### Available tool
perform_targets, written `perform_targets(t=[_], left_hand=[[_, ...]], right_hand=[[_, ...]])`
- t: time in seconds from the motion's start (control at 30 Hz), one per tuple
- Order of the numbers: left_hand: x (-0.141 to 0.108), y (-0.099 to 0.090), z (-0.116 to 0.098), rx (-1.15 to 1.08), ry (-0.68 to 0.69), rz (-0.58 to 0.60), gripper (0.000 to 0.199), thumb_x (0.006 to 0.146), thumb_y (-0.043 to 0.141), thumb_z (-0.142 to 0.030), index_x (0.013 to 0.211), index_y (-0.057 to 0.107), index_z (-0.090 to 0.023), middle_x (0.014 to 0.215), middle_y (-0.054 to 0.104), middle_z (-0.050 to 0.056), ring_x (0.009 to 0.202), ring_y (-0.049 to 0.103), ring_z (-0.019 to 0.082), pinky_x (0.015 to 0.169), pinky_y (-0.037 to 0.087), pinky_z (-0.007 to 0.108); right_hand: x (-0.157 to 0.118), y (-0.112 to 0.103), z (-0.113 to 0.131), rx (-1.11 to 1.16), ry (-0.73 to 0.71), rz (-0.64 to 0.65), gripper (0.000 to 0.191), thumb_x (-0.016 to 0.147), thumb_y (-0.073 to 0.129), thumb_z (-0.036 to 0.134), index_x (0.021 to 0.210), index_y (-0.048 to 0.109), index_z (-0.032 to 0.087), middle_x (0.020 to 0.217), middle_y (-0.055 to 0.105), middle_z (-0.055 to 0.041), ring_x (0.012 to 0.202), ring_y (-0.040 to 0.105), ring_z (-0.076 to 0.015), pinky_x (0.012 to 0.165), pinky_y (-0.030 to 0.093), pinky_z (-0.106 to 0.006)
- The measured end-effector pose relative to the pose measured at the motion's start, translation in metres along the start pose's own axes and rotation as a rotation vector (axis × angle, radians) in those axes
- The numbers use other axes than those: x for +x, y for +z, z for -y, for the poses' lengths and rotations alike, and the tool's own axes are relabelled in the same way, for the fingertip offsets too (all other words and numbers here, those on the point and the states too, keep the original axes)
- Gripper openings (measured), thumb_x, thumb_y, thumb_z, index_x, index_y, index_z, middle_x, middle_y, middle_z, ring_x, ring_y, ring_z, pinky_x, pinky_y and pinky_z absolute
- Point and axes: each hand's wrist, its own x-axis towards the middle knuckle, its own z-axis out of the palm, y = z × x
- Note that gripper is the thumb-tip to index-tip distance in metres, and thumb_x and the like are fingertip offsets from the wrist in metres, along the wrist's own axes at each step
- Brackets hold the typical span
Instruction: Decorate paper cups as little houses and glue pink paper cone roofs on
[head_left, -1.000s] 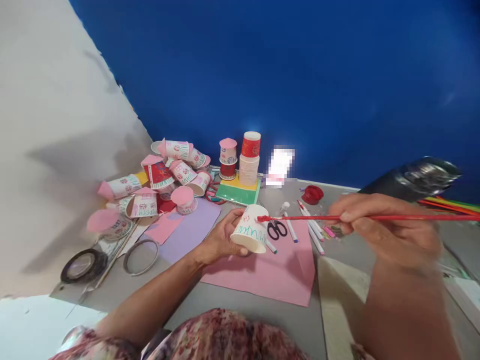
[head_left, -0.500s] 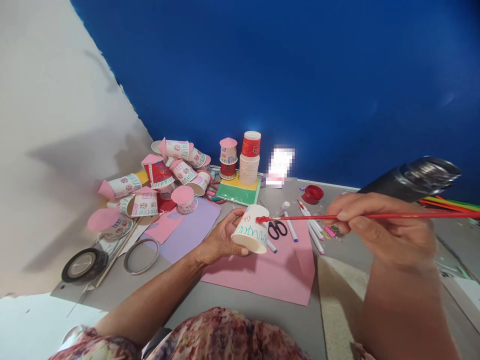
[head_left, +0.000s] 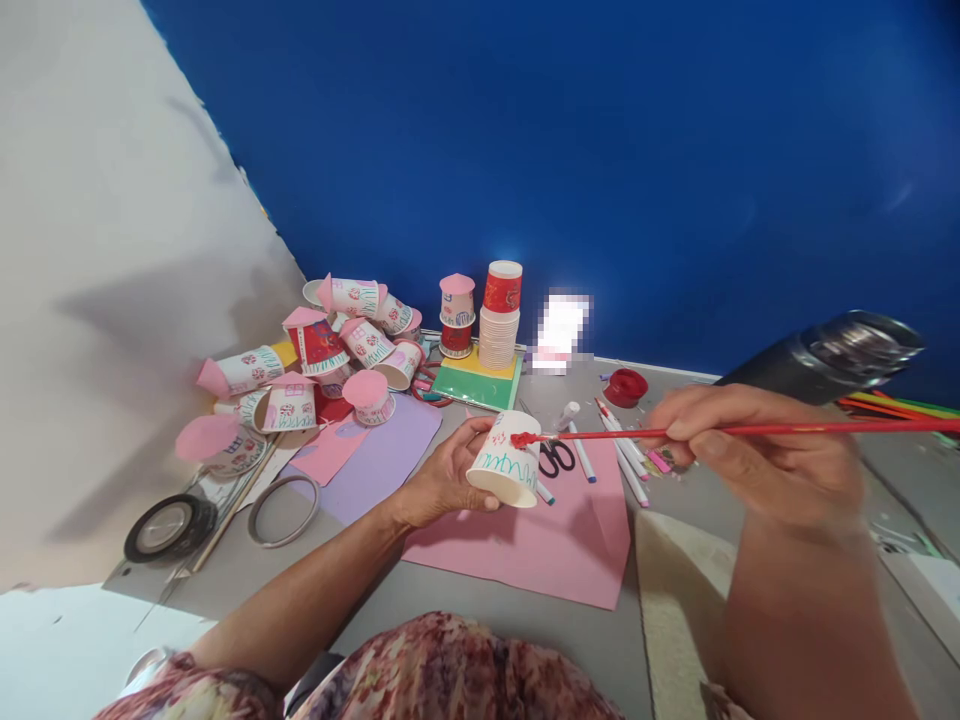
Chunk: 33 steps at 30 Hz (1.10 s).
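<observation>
A white paper cup (head_left: 504, 462) with green zigzag lines and small red marks is held tilted by my left hand (head_left: 450, 478), its open rim facing down. My right hand (head_left: 757, 450) pinches a red-handled paintbrush (head_left: 615, 434), whose red-coated tip touches or nearly touches the cup's side. Beneath the cup lies a pink paper sheet (head_left: 517, 565). Black-handled scissors (head_left: 557, 459) are just behind the cup, beside several markers (head_left: 582, 455). A small red pot (head_left: 625, 386) stands behind my right hand.
At the left lie several decorated cups (head_left: 291, 405) with pink tops, a black tape roll (head_left: 166, 530) and a grey ring (head_left: 283, 512). A cup stack (head_left: 499, 335) stands near the blue wall (head_left: 570, 150). A dark cylinder (head_left: 817, 355) rises behind my right hand.
The cup in my left hand has turned slightly and shifted a little to the right. My right hand has moved slightly left, with the brush tip still at the cup.
</observation>
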Motion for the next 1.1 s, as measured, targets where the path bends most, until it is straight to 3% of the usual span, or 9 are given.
perform_targets(t=[0.13, 0.27, 0.57, 0.77, 0.97, 1.1], left_hand=[[-0.0006, 0.0000, 0.0000, -0.015, -0.018, 0.016, 0.082, 0.055, 0.095, -0.008, 0.126, 0.059, -0.025, 0.119, 0.069, 0.007, 0.106, 0.067, 0.023, 0.084, 0.055, 0.029], [-0.0004, 0.0013, -0.0006, -0.009, -0.018, 0.003, 0.081, 0.053, 0.095, -0.007, 0.124, 0.060, -0.025, 0.120, 0.069, 0.007, 0.111, 0.066, 0.024, 0.090, 0.054, 0.031], [-0.0014, 0.0010, 0.0000, 0.005, -0.016, -0.017, 0.083, 0.052, 0.096, -0.008, 0.125, 0.059, -0.024, 0.122, 0.069, 0.009, 0.113, 0.066, 0.026, 0.092, 0.054, 0.034], [-0.0009, -0.0007, 0.0023, 0.014, 0.007, -0.001, 0.083, 0.053, 0.096, -0.008, 0.126, 0.060, -0.024, 0.124, 0.068, 0.009, 0.109, 0.067, 0.026, 0.085, 0.056, 0.031], [-0.0011, 0.0004, 0.0006, 0.005, -0.016, -0.016, 0.083, 0.053, 0.096, -0.008, 0.125, 0.060, -0.024, 0.122, 0.070, 0.010, 0.112, 0.067, 0.027, 0.088, 0.055, 0.033], [-0.0015, -0.0014, 0.0014, 0.001, -0.009, -0.001, 0.085, 0.053, 0.096, -0.008, 0.128, 0.059, -0.024, 0.125, 0.069, 0.010, 0.112, 0.067, 0.027, 0.086, 0.056, 0.031]], right_hand=[[-0.0016, -0.0011, -0.0001, -0.006, 0.000, -0.021, 0.010, 0.093, 0.069, 0.019, 0.096, 0.078, 0.022, 0.089, 0.074, -0.0058, 0.080, 0.069, -0.0204, 0.056, 0.053, -0.032], [-0.0015, -0.0002, 0.0009, 0.007, -0.005, 0.014, 0.013, 0.093, 0.070, 0.019, 0.100, 0.079, 0.024, 0.085, 0.073, -0.0040, 0.071, 0.067, -0.0187, 0.053, 0.053, -0.032], [0.0004, 0.0012, 0.0002, 0.004, -0.009, -0.001, 0.013, 0.091, 0.071, 0.018, 0.098, 0.080, 0.024, 0.084, 0.074, -0.0051, 0.071, 0.067, -0.0196, 0.052, 0.052, -0.032], [0.0016, 0.0017, 0.0014, 0.009, 0.004, -0.016, 0.013, 0.091, 0.070, 0.017, 0.097, 0.080, 0.023, 0.086, 0.074, -0.0055, 0.069, 0.067, -0.0186, 0.052, 0.052, -0.031], [0.0004, 0.0006, -0.0001, 0.006, -0.012, 0.022, 0.016, 0.092, 0.069, 0.014, 0.100, 0.079, 0.024, 0.087, 0.074, -0.0044, 0.072, 0.068, -0.0181, 0.055, 0.053, -0.031], [0.0005, -0.0005, 0.0006, -0.027, -0.005, -0.022, 0.012, 0.092, 0.069, 0.015, 0.095, 0.078, 0.022, 0.087, 0.074, -0.0052, 0.080, 0.070, -0.0198, 0.061, 0.054, -0.031]])
